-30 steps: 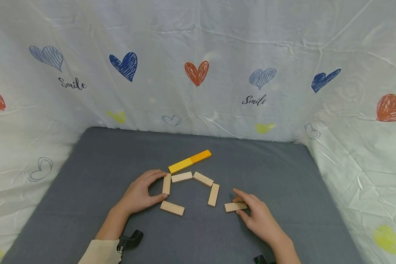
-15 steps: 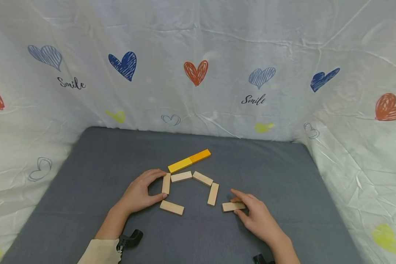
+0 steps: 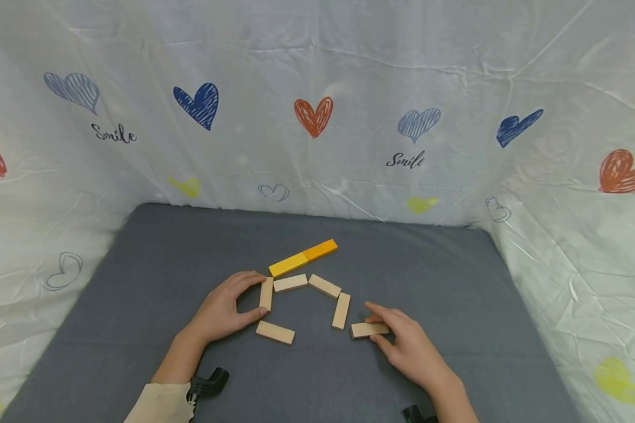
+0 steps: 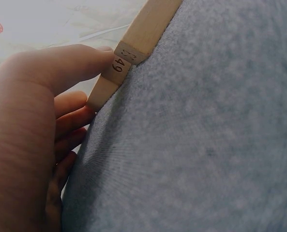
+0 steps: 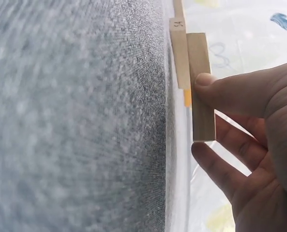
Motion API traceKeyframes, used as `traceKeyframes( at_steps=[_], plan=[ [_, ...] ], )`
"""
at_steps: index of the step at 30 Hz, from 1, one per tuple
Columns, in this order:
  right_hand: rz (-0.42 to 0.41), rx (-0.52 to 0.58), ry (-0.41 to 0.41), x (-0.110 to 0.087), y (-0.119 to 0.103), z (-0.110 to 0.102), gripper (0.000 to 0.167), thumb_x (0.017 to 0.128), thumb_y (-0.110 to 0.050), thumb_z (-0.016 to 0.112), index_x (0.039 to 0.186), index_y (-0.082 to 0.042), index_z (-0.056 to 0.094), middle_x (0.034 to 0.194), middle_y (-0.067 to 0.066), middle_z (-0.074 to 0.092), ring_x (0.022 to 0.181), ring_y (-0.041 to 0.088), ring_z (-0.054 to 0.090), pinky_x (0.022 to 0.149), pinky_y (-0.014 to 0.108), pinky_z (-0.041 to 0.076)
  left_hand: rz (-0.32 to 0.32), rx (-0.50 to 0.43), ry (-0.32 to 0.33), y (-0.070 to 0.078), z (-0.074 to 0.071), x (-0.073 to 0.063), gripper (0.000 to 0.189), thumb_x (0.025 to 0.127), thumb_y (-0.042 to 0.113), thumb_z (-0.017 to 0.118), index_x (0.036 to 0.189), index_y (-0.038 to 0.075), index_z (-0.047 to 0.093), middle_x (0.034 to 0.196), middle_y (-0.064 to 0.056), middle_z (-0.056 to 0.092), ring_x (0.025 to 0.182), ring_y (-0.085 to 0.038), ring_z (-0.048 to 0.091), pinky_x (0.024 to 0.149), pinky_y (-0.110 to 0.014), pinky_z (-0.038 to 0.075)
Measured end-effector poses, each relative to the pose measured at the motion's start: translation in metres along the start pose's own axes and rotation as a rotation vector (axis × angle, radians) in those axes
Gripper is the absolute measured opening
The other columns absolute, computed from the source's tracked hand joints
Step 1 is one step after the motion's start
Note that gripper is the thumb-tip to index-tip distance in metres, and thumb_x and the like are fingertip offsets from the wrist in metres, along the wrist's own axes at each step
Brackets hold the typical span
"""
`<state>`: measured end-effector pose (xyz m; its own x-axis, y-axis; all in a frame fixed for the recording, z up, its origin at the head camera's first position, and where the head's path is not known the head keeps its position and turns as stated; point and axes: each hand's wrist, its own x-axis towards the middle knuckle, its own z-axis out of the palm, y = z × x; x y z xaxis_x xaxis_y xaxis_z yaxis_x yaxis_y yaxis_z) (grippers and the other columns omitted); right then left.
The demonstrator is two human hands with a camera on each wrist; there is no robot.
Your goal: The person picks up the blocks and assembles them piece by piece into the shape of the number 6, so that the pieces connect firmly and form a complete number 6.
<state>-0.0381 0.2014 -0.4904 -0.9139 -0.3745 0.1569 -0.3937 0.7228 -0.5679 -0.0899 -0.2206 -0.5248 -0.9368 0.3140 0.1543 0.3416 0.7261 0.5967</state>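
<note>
My left hand (image 3: 223, 310) holds a plain wooden block (image 3: 266, 295) by its two ends, thumb at the near end and fingertips at the far end. On the right, my right hand (image 3: 408, 348) pinches another wooden block (image 3: 363, 330) between thumb and fingers. In the right wrist view that block (image 5: 202, 113) appears lifted off the cloth. Between the hands lie a slanted block (image 3: 290, 283), a second slanted block (image 3: 325, 286) and a near-upright one (image 3: 341, 311), forming an arch with the left-held block. A further block (image 3: 275, 332) lies just below the left thumb.
Behind the arch, a yellow block (image 3: 288, 265) and an orange block (image 3: 320, 250) lie end to end in a slanting line. Grey cloth (image 3: 190, 235) covers the table. A white curtain printed with hearts (image 3: 349, 194) hangs at the back and sides.
My right hand has moved left with its wooden block, bringing it closer to the arch's right-hand block. The left hand and the other blocks stay in place.
</note>
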Motion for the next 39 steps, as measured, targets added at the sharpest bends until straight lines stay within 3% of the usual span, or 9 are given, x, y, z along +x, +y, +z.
traceKeyframes(
  at_steps=[22,39],
  plan=[
    [-0.183,0.048,0.009,0.012,-0.017,0.009,0.074,0.086,0.001,0.093,0.152,-0.010,0.064,0.124,-0.010,0.076,0.119,0.012,0.069,0.097,0.042,0.062,0.008,0.001,0.004,-0.002,0.000,-0.001,0.069,0.093,0.046,0.088,0.153,0.024,0.064,0.161,-0.010,0.056,0.150,-0.038,0.049,0.117,-0.069,0.043],
    [-0.256,0.090,-0.098,0.023,-0.047,0.032,0.068,0.092,-0.005,0.090,0.154,-0.011,0.063,0.128,-0.006,0.076,0.125,0.014,0.067,0.103,0.041,0.060,0.027,-0.006,0.003,-0.001,-0.003,-0.001,0.068,0.093,0.046,0.088,0.153,0.025,0.064,0.161,-0.010,0.055,0.151,-0.038,0.049,0.117,-0.069,0.044]
  ],
)
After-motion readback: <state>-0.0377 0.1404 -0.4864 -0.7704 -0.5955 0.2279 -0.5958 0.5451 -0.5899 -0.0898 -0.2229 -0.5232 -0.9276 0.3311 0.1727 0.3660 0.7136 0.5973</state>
